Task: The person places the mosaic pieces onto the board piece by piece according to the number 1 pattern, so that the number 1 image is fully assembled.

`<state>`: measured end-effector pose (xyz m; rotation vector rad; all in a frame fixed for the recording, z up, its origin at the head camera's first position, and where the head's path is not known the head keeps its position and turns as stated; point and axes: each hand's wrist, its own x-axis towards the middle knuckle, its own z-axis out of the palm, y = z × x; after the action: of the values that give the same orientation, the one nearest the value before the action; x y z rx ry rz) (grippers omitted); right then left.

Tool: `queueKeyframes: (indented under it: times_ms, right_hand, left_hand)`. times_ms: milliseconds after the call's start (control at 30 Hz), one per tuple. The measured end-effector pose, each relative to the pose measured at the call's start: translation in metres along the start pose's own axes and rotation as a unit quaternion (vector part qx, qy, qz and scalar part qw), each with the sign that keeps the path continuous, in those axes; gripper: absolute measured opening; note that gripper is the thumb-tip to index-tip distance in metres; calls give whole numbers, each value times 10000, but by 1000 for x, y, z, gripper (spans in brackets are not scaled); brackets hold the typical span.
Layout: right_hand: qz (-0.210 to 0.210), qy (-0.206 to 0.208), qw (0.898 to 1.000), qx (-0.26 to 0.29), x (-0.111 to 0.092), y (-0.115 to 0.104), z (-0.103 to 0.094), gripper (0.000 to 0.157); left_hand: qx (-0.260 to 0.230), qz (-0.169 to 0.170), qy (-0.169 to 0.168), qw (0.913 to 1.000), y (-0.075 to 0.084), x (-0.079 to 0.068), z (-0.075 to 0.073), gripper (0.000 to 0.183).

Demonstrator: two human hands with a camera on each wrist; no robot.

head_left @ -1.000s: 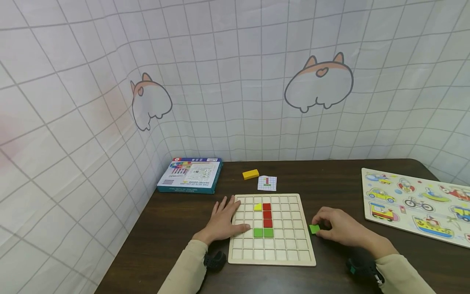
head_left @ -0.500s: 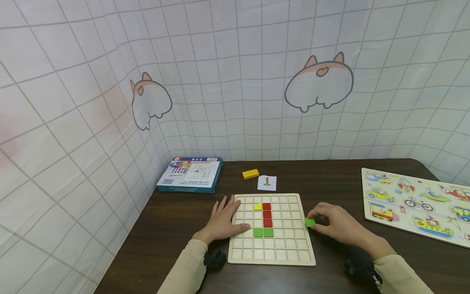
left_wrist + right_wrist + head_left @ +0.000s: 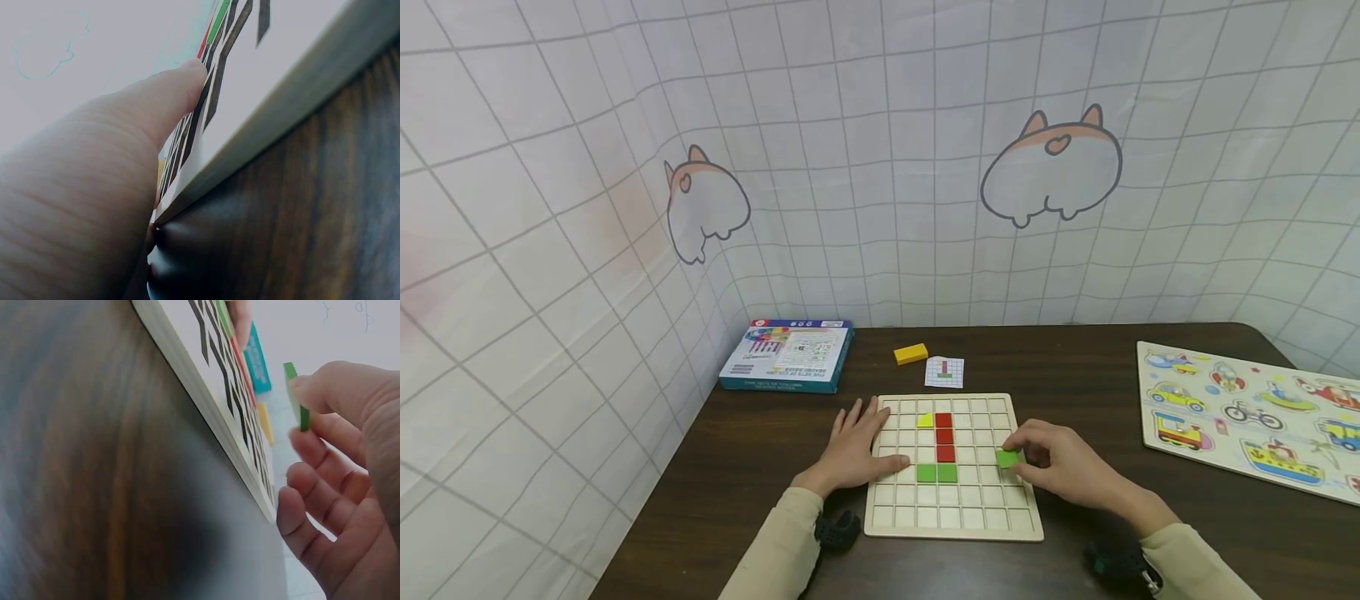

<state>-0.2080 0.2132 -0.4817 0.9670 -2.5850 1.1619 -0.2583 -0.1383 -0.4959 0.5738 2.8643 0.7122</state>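
Observation:
A square wooden grid board [image 3: 906,518] lies on the dark table. My left hand [image 3: 850,457] rests on its left edge with fingers spread, the thumb [image 3: 178,87] lying over the cells. Between thumb and finger, my right hand [image 3: 1063,462] pinches a green square tile [image 3: 1007,459] over the board's right side; the right wrist view shows this tile [image 3: 297,397] held above the surface. Set in the grid are a red column of tiles [image 3: 944,436], a yellow tile [image 3: 926,421] with a cut corner at its upper left, and two green tiles [image 3: 937,473] at its foot.
Behind the board lie a small pattern card [image 3: 944,372] and a yellow block [image 3: 911,354]. A flat box [image 3: 787,357] sits at the back left. A picture puzzle board [image 3: 1247,417] with vehicles takes up the right side. Patterned cloth [image 3: 880,208] hangs behind the table.
My right hand has moved left with the green tile, from the table beside the board to over its right columns. The left hand has stayed in place.

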Motion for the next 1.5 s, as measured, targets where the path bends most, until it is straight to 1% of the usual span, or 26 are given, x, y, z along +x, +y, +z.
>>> queueKeyframes:
  times_ms: [100, 267, 433, 567, 800, 1200, 1367, 1500]
  right_hand:
    - [-52, 128, 9997, 188, 2, -1, 5, 22]
    - [163, 283, 9987, 399, 3, -3, 13, 23]
    - [378, 396, 9979, 333, 5, -4, 20, 25]
    - [410, 499, 9977, 211, 7, -6, 25, 27]
    - [516, 450, 9972, 295, 11, -11, 32, 25]
    - [289, 396, 9975, 502, 14, -17, 50, 22]
    - [266, 499, 9978, 332, 13, -16, 54, 22]
    - [308, 466, 9981, 255, 12, -15, 55, 22]
  left_hand:
    - [53, 16, -4, 10000, 0, 0, 0, 94]
    - [84, 13, -9, 10000, -1, -1, 0, 94]
    - [80, 15, 22, 10000, 0, -3, -1, 94]
    - [38, 17, 38, 10000, 1, -3, -1, 94]
    - [13, 139, 65, 9999, -3, -3, 0, 95]
    - [-20, 145, 52, 9999, -1, -2, 0, 95]
    - [-4, 157, 47, 9999, -1, -1, -1, 95]
    - [14, 164, 55, 9998, 0, -1, -1, 94]
